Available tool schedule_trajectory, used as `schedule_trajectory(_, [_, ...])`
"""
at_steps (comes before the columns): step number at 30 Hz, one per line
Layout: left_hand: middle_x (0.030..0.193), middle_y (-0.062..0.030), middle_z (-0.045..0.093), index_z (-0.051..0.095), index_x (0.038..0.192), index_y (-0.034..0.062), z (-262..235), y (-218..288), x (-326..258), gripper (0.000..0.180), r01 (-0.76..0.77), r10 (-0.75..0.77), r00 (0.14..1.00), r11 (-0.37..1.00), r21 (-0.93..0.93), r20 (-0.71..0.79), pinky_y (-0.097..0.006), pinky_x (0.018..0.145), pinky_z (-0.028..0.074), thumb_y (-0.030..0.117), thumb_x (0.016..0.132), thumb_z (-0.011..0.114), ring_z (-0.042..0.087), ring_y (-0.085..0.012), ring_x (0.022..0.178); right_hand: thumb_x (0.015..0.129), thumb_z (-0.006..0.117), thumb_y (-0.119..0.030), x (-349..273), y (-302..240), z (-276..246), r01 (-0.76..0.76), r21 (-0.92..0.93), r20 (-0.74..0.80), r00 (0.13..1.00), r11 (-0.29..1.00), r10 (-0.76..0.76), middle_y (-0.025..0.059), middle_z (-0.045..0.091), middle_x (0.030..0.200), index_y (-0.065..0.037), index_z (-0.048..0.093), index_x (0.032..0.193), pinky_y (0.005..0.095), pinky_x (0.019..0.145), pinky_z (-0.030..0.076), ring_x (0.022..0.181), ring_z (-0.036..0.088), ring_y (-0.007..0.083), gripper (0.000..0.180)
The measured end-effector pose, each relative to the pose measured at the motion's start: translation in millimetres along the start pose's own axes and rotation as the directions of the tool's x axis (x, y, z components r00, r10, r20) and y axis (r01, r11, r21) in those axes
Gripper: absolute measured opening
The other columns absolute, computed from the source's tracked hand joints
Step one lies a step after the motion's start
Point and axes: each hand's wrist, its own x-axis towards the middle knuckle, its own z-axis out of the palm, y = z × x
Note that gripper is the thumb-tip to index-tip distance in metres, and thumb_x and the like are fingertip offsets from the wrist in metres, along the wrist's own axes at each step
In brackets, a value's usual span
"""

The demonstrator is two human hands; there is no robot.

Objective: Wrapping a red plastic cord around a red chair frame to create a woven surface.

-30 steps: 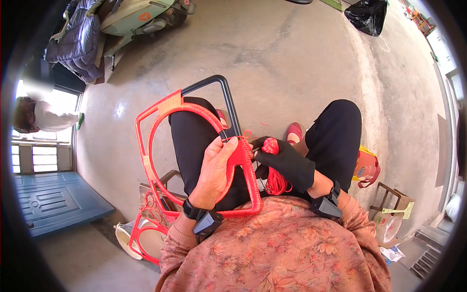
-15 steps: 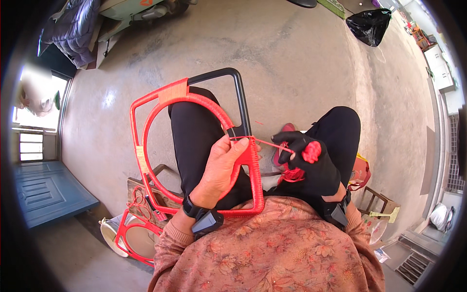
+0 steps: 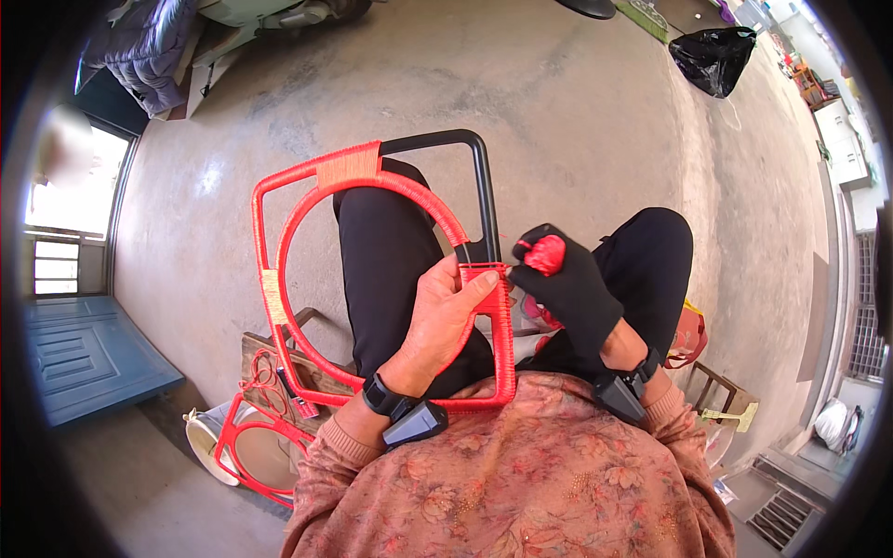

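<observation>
Resting across the lap, the red-wrapped frame [image 3: 372,279] is pinched at its right bar by the bare left hand [image 3: 446,312], while the gloved right hand [image 3: 567,284] is closed around a red cord bundle [image 3: 546,253], so the wrapping could probably loosen if tension drops.

Frame [image 3: 386,279]: glossy black metal, red cord wrapping; floor [image 3: 577,112]: rough concrete.

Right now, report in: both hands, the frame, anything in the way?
Left hand grips red-wrapped frame on lap. Right hand, black glove, holds red cord roll at frame's right bar. Nothing blocking.
</observation>
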Motion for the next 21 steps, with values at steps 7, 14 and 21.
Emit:
schedule_trajectory(7, [0.098, -0.0055, 0.066, 0.058, 0.111, -0.0007, -3.6, -5.2, 2.0, 0.020, -0.029, 0.030, 1.000, 0.998, 0.052, -0.010, -0.027, 0.075, 0.053, 0.005, 0.091, 0.058, 0.064, -0.0119, 0.081, 0.078, 0.071, -0.004, 7.3, 8.4, 2.9, -0.244, 0.253, 0.148, 0.966, 0.936, 0.212, 0.0018, 0.060, 0.077, -0.002, 0.058, 0.093, 0.0236, 0.058, 0.048, 0.066, 0.057, 0.0075, 0.020])
schedule_trajectory(14, [0.098, -0.0052, 0.066, 0.058, 0.111, -0.0006, -2.5, -2.4, 2.4, 0.020, -0.038, 0.038, 0.999, 0.999, 0.018, 0.008, -0.026, 0.075, 0.052, 0.004, 0.092, 0.057, 0.063, -0.0113, 0.082, 0.079, 0.070, -0.003, 9.2, 4.7, 1.6, -0.210, 0.255, 0.184, 0.969, 0.944, 0.166, 0.0016, 0.060, 0.079, -0.002, 0.057, 0.093, 0.0245, 0.061, 0.049, 0.069, 0.058, 0.0079, 0.019])
schedule_trajectory(21, [0.097, -0.0035, 0.065, 0.060, 0.108, -0.0004, -5.4, -5.9, 4.6, 0.018, -0.021, 0.021, 1.000, 1.000, 0.002, -0.012, -0.024, 0.078, 0.051, 0.001, 0.091, 0.057, 0.061, -0.0087, 0.085, 0.075, 0.074, -0.005, 14.9, 9.6, -3.3, -0.016, 0.110, 0.227, 0.974, 0.994, -0.009, 0.0000, 0.061, 0.080, -0.003, 0.058, 0.094, 0.0240, 0.067, 0.047, 0.074, 0.056, 0.0060, 0.025])
